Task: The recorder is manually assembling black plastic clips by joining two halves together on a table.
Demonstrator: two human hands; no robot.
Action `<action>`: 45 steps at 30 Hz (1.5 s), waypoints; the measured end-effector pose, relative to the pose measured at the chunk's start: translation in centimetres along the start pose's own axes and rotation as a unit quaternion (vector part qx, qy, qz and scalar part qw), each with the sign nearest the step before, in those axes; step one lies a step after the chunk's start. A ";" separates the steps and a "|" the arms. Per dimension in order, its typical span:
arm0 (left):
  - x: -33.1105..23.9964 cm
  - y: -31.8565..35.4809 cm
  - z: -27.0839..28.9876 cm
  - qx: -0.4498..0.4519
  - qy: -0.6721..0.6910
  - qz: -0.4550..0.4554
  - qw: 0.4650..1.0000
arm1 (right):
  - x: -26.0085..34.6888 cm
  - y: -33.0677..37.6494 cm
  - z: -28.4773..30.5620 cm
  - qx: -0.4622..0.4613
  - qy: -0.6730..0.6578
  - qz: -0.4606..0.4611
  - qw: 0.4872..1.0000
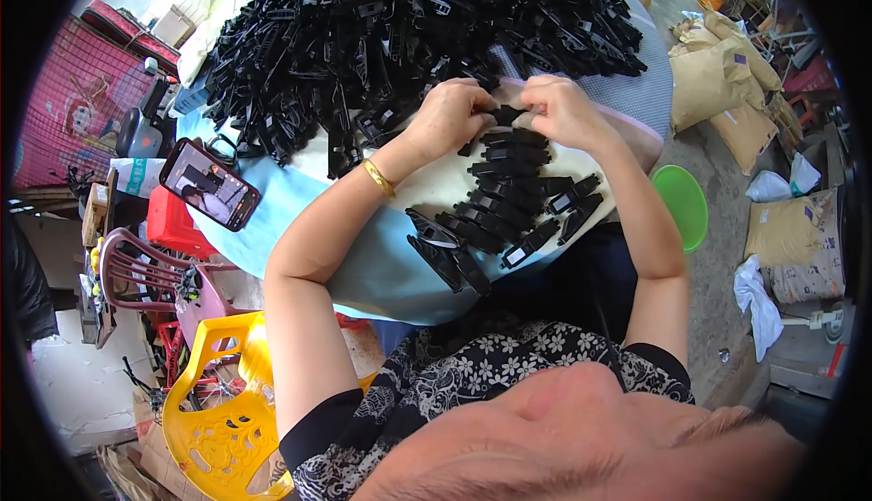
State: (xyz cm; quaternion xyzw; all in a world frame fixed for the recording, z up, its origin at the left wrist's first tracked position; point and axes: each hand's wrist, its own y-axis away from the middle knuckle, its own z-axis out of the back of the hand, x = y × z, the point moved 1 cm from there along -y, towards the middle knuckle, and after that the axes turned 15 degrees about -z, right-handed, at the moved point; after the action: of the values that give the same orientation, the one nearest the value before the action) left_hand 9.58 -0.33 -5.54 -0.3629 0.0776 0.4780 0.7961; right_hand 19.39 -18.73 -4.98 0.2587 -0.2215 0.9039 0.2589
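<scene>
My left hand [451,118] and my right hand [561,112] meet over the table, pinching a small black plastic piece [505,116] between their fingertips, one at each end. Its exact kind cannot be made out. Just below it, a curving row of similar black pieces [510,170] lies side by side on the pale cloth, running toward my body. Several loose black pieces [574,194] rest to the right of the row, and more lie at its near left end [445,263]. Beyond my hands rises a large heap of black plastic pieces [381,33].
On the table's left side a phone [211,183] with a lit screen stands tilted. A yellow plastic chair [213,410] and a pinkish chair [136,269] are at the left. To the right stand a green basin [681,208] and brown paper sacks [718,74] on the floor.
</scene>
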 end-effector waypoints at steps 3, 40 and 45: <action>-0.3 0.0 0.5 0.031 0.002 0.022 0.999 | 0.4 0.2 -0.3 -0.025 0.037 0.018 0.999; 0.3 -4.1 1.9 -0.020 -0.244 -0.135 0.960 | -0.2 0.8 1.4 -0.053 -0.021 -0.029 0.998; -2.8 -2.4 -0.5 0.089 -0.204 -0.126 0.967 | -1.5 2.0 3.6 0.009 0.075 -0.021 0.997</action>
State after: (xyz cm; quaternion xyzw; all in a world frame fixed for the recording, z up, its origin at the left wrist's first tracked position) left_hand 10.23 -3.34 -3.39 -0.1927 -0.0907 0.4286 0.8780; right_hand 20.55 -22.74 -3.64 0.1970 -0.1879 0.9171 0.2912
